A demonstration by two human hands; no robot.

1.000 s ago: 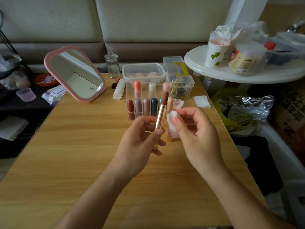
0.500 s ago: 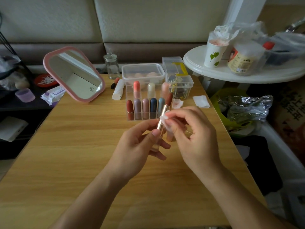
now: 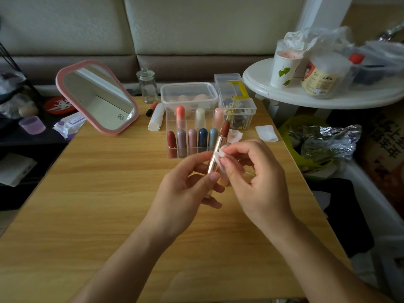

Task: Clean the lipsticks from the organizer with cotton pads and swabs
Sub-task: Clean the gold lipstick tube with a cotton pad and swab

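Closing in since a second ago, the right hand (image 3: 260, 182) is pinching the pad (image 3: 219, 154) against the lipstick (image 3: 217, 145); the left hand (image 3: 185, 189) is gripping it nearly upright, just before the organizer (image 3: 166, 122).

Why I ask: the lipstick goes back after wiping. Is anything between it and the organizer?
Nothing visible does. The left hand holds the lipstick just in front of the organizer. The right hand pinches a cotton pad against the right side of its gold tube, not between the two.
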